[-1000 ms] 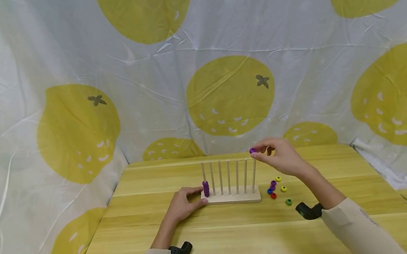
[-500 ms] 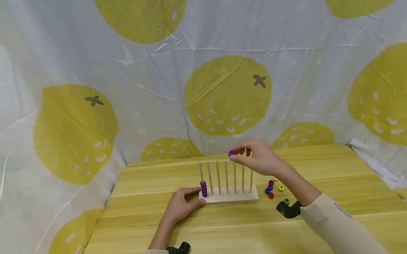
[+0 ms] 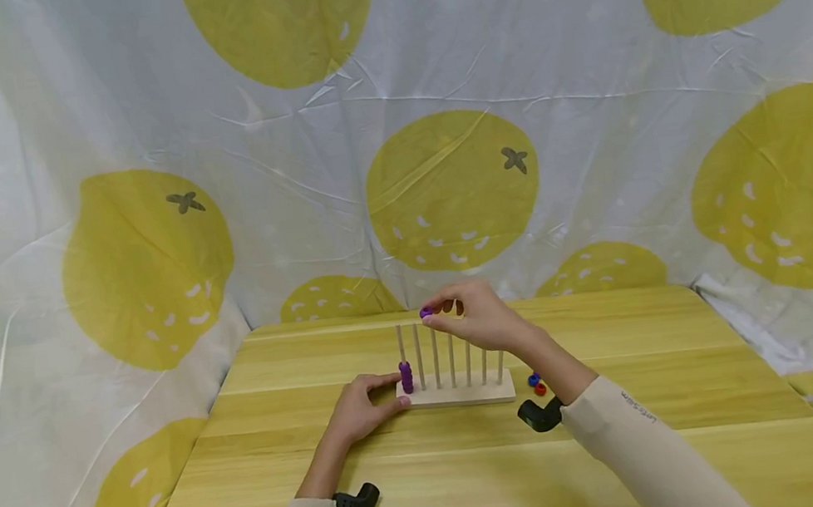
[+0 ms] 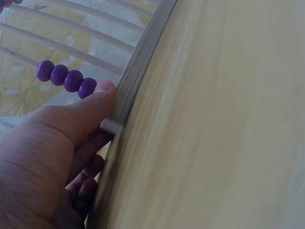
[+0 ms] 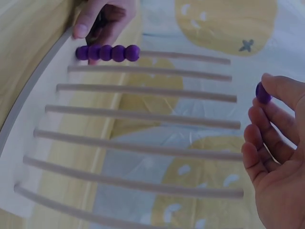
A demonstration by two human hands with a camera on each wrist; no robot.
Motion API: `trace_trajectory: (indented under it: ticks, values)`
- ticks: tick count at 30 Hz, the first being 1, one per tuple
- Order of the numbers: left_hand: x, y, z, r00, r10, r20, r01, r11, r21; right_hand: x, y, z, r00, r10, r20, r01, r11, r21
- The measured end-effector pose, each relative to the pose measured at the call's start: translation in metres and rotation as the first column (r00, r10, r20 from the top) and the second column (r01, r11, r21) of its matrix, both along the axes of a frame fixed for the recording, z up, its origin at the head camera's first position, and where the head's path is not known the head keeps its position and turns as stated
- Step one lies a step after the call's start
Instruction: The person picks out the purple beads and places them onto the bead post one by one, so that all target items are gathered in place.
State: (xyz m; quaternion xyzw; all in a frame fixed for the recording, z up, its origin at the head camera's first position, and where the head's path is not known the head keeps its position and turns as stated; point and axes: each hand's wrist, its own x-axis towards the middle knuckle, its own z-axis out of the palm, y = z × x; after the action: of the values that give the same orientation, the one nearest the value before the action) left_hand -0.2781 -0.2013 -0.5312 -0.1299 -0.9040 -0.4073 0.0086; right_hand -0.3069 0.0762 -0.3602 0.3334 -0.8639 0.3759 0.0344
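A wooden peg rack (image 3: 460,397) with several upright pegs stands on the table. Several purple beads (image 3: 406,377) are stacked low on its leftmost peg. My left hand (image 3: 360,411) holds the left end of the rack's base, its thumb beside the lowest bead in the left wrist view. Between thumb and index finger, my right hand (image 3: 485,317) pinches one purple bead (image 5: 263,93). That bead is level with the peg tops, near the third peg from the left in the head view, and apart from the stacked beads.
Right of the rack lie a blue bead (image 3: 533,380) and a red bead (image 3: 540,390); my right forearm hides the area beyond them. A lemon-print cloth (image 3: 297,216) hangs behind the wooden table (image 3: 448,483).
My right hand has carried the purple bead leftward above the pegs, from the rightmost one to near the third from the left. The left hand stays on the base.
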Motion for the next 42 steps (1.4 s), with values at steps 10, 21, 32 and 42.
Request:
trace_trajectory:
  ticks: [10,21,32,42]
  values:
    - [-0.002,-0.002,-0.002,1.0,-0.027,-0.016,0.027,1.0,-0.001,-0.005,-0.027,-0.003,1.0,0.022,0.02,-0.022,0.999,-0.028]
    - [-0.002,-0.001,0.0,1.0,-0.029,0.012,0.029,1.0,0.006,-0.014,-0.042,-0.005,0.999,0.034,0.03,-0.034,0.999,-0.002]
    - [-0.003,-0.001,-0.001,0.999,-0.041,-0.004,0.041,0.999,0.003,-0.016,-0.044,-0.005,0.997,0.066,0.042,-0.067,0.998,0.019]
    - [-0.002,-0.001,0.0,1.0,-0.029,-0.002,0.029,1.0,0.002,-0.013,-0.044,-0.005,0.997,0.059,0.051,-0.062,0.997,0.051]
